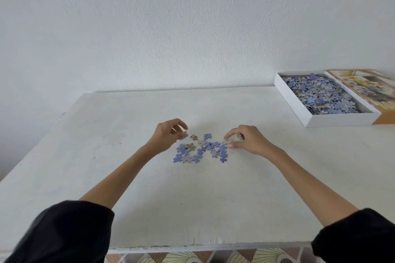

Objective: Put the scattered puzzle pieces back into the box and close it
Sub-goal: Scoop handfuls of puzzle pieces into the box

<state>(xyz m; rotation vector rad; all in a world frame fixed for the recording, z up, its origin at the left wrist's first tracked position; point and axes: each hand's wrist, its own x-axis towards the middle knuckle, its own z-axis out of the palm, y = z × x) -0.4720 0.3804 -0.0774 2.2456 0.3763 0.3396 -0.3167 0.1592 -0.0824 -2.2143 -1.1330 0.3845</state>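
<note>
Several blue and grey puzzle pieces [201, 150] lie scattered in a small cluster at the middle of the white table [106, 134]. My left hand [167, 135] hovers at the cluster's left edge, its fingers curled round a small blurred puzzle piece at the fingertips. At the cluster's right edge, my right hand [248, 140] pinches a grey patterned piece [226, 141] between thumb and forefinger. The open white box [333, 122] stands at the table's far right, full of blue pieces. Its lid [363, 85], with a flower picture, lies right beside it.
A white wall rises directly behind the table. The table's front edge is chipped, and a patterned floor shows below it. Bare tabletop lies between the cluster and the box, and to the left of my hands.
</note>
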